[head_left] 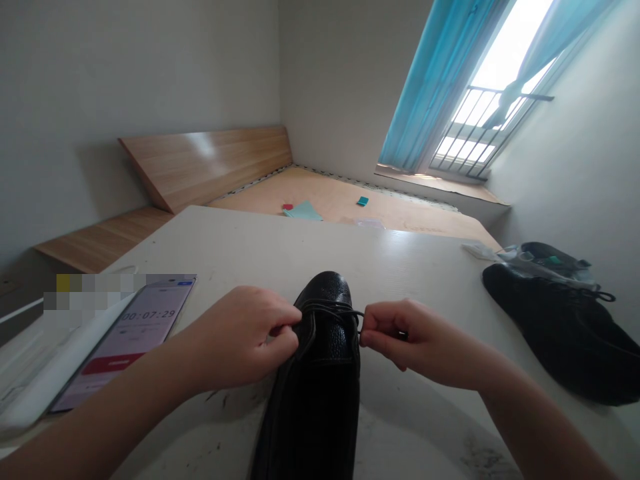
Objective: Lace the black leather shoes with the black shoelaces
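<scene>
A black leather shoe [326,283] lies in the middle of the white table [240,247], its toe pointing away from me and its opening toward me. Dark shoelaces [333,308] cross over its front. My right hand [403,333] is closed in a pinch at the shoe's right side, on a lace that runs out from the eyelets. At the left side, my left hand [255,333] is closed against the eyelet flap; whatever its fingers pinch is hidden.
A phone [125,340] showing a timer lies at the left beside a white object. Another black shoe [560,333] sits at the right, near clear plastic packaging [555,270]. Beyond the table is a bed [400,207] with small items on it.
</scene>
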Available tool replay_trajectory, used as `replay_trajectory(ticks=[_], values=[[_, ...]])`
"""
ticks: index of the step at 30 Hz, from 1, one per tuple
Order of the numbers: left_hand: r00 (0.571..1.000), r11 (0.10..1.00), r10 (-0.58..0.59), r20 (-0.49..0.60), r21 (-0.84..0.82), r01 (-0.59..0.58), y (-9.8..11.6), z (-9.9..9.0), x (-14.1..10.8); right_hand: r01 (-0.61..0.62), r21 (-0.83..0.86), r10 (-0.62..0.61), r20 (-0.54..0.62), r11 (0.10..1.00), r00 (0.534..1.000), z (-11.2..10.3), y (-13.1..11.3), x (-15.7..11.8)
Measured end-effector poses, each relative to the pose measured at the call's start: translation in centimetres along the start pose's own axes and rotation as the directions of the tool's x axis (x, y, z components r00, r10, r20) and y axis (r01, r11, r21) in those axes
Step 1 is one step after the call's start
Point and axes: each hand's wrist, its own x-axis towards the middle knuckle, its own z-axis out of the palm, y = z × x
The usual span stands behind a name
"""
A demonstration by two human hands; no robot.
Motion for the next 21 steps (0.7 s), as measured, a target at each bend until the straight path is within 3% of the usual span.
replay_trajectory(ticks=[10,15,21], values=[[1.0,1.0,0.022,-0.004,0.01,-0.022,0.0,-0.1,0.0,-0.006,-0.012,0.007,0.044,1.0,0.999,0.2,0.0,0.1],[0.998,0.999,0.047,-0.052,0.011,-0.047,0.3,0.2,0.1,-0.013,0.153,0.013,0.005,0.988,1.0,0.8,0.6,0.3],[0.996,1.0,0.023,-0.087,0.005,-0.022,0.9,0.3,-0.1,0.095,0.293,-0.09,-0.028,0.951,0.996,1.4,0.5,0.0]])
